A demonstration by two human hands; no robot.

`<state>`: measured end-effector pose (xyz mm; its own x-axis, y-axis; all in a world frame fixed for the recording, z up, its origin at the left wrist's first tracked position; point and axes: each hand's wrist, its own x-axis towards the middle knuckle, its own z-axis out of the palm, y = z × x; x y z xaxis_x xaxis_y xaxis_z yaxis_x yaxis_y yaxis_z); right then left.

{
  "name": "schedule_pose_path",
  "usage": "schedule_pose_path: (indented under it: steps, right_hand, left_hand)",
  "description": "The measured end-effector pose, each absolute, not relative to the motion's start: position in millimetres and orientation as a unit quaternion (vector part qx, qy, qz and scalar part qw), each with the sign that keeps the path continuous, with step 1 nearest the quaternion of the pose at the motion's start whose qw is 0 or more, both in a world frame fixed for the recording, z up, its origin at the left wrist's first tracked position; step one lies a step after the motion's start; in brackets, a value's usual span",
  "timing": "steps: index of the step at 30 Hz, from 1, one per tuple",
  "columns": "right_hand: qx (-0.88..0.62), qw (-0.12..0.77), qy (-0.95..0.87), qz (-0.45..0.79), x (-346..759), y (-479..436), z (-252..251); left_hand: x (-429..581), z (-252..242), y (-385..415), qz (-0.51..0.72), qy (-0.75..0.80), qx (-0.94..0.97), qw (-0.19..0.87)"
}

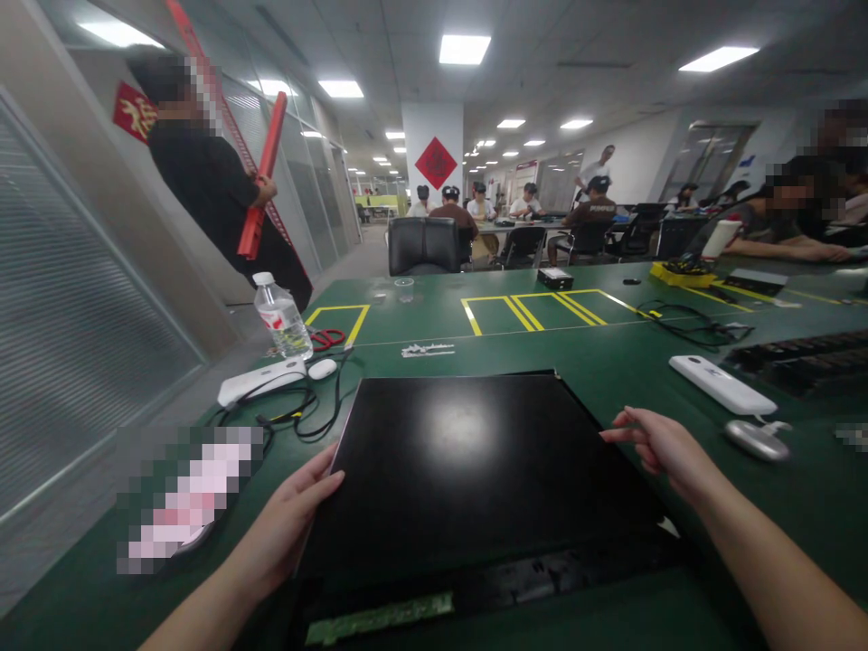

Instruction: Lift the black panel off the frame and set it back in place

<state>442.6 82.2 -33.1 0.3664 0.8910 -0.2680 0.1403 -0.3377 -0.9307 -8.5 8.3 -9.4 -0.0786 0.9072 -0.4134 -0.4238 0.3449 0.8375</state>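
Note:
A black LCD panel [461,452] lies in front of me on the green table, with a lamp's glare on its surface. Along its near side runs a dark strip with a green circuit board [380,618]. My left hand [298,506] is closed on the panel's left edge, thumb on top and the other fingers partly hidden at the side. At the right edge, my right hand [651,443] has its index finger stretched to the panel's rim and its other fingers loosely bent. It grips nothing that I can see.
On the left are a water bottle [281,316], red scissors [328,340], a white power bank [261,382], cables and a blurred-out pink item [193,502]. On the right lie another white power bank [722,384] and a silver device [758,439]. A person carries red bars [263,176].

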Motion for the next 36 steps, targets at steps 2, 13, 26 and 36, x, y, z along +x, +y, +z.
schedule_pose_path:
  steps: [2, 13, 26, 36]
  right_hand:
    - [-0.709, 0.425, -0.393, 0.404, 443, 82, -34]
    - [-0.737, 0.321, -0.533, 0.265, 445, 79, -43]
    - [-0.731, 0.315, -0.58, 0.176, 444, 79, -47]
    - [-0.723, 0.308, -0.593, 0.174, 445, 78, -46]
  left_hand:
    - [-8, -9, 8, 0.522, 0.52, 0.228, 0.636]
    - [-8, -14, 9, 0.51, 0.54, 0.244, 0.624]
    - [-3, -15, 9, 0.518, 0.534, 0.246, 0.621]
    - [-4, -16, 12, 0.518, 0.535, 0.25, 0.619]
